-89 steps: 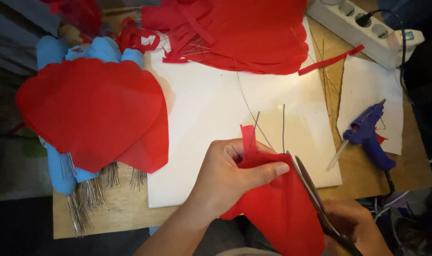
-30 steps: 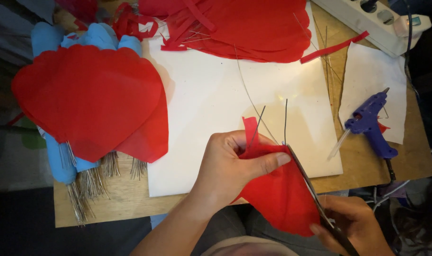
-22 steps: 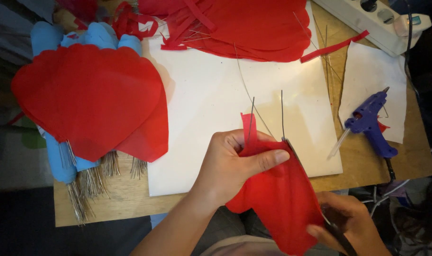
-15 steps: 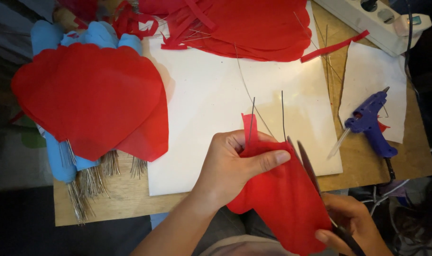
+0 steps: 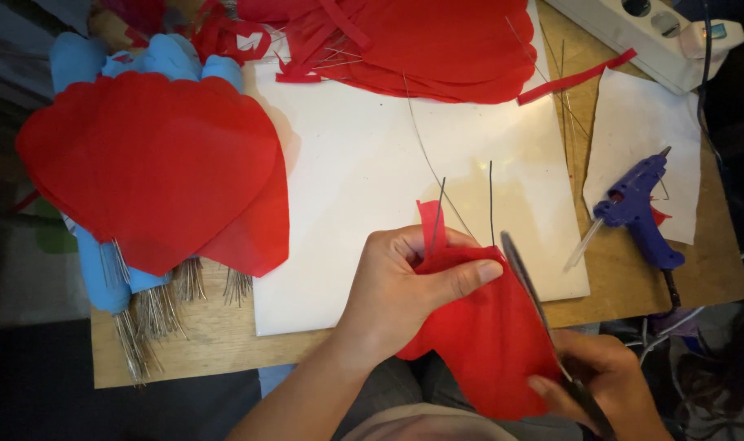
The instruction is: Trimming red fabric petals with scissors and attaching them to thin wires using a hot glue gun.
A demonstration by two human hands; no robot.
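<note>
My left hand (image 5: 400,286) pinches the top of a red fabric petal (image 5: 490,343) between thumb and fingers, with thin wire ends sticking up from the pinch. Near the lower right, my right hand (image 5: 601,380) grips a pair of scissors (image 5: 529,282). The blades run up along the petal's right edge, their tips close to my left thumb. The petal hangs over the table's front edge, above my lap.
A white board (image 5: 372,163) covers the wooden table (image 5: 200,343). A stack of red petals (image 5: 155,167) lies at left over blue petals with wire stems. Red scraps (image 5: 413,33) pile at the back. A blue glue gun (image 5: 637,208) rests on white paper, a power strip (image 5: 650,33) behind it.
The scissors' blades have worked along the petal's right edge, opening and closing. My left hand keeps its pinch and has barely moved.
</note>
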